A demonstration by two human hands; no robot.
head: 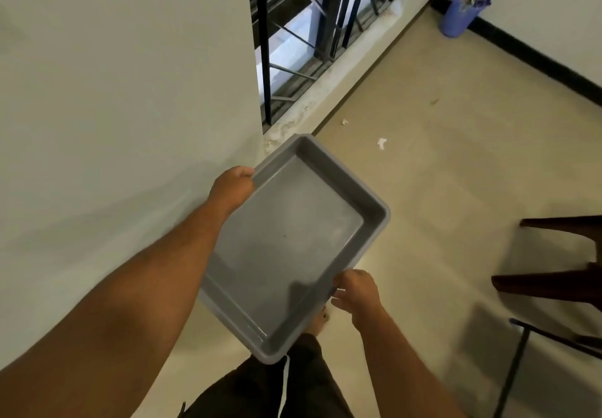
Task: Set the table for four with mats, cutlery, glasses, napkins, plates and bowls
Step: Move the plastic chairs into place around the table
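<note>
I hold a grey plastic tray (374,209) with nothing in it, above the floor in front of my legs. My left hand (233,188) grips its left rim, fingers curled over the edge. My right hand (356,290) grips the near right rim. The tray is tilted, with its far corner pointing toward the wall corner. No mats, cutlery, glasses, napkins, plates or bowls are in view.
A pale wall (123,91) stands close on my left. A barred window (309,33) reaches down to the floor ahead. A purple bin (462,10) sits in the far corner. Dark furniture legs (553,280) stand at the right. Scraps of paper (381,143) lie on the beige floor.
</note>
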